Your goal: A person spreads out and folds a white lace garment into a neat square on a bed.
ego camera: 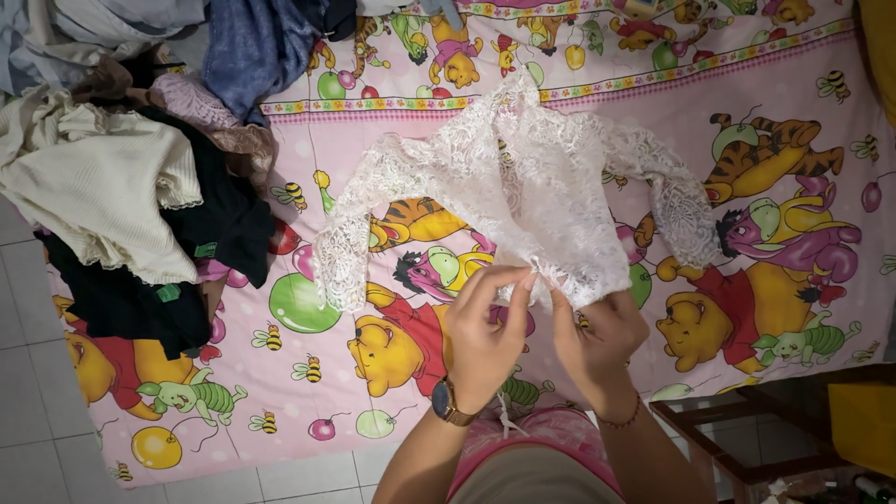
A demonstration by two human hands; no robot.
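A home, likely a bedroom; a bed (pixel 793 112) under a pink cartoon sheet (pixel 308 392); a heap of clothes (pixel 121 187) on it; pale floor tiles (pixel 28 401); a wooden stool (pixel 747 439) beside.

Both forearms are bare, with no sleeves. The left hand (pixel 485 341) has a wristwatch (pixel 446 402) with a round dark face, gold-toned case and brown strap. The right hand (pixel 597 341) has a thin red bracelet (pixel 623 417) at the wrist. A pink patterned garment (pixel 541 439) covers the lap.

A heap of clothes (pixel 121 196) lies on the cartoon-printed pink sheet (pixel 784 121).
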